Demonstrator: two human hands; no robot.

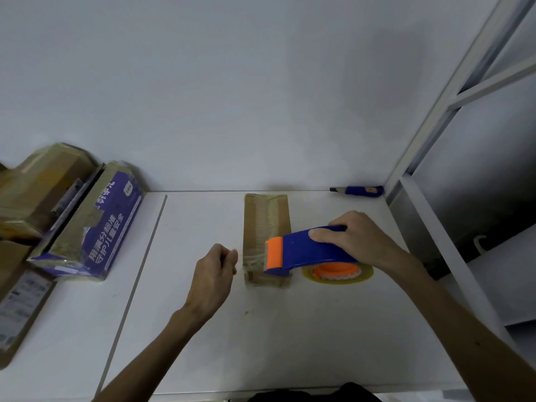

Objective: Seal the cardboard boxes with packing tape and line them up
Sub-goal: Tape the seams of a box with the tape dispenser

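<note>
Now, cardboard box (266, 224): lying mid-way across the counter (261, 343), long side running near to far; looking light and stiff but crushable, so holding its long sides is seeming safest.
Right hand (356, 236): gripping the blue tape dispenser (307, 252), whose orange end is sitting over the box's near right corner.
Left hand (214, 274): hovering curled just beside the box's near left edge; whether it is pinching tape is impossible to tell.
Hidden: other boxes (87, 221) at left are showing blurred and running off frame.
</note>
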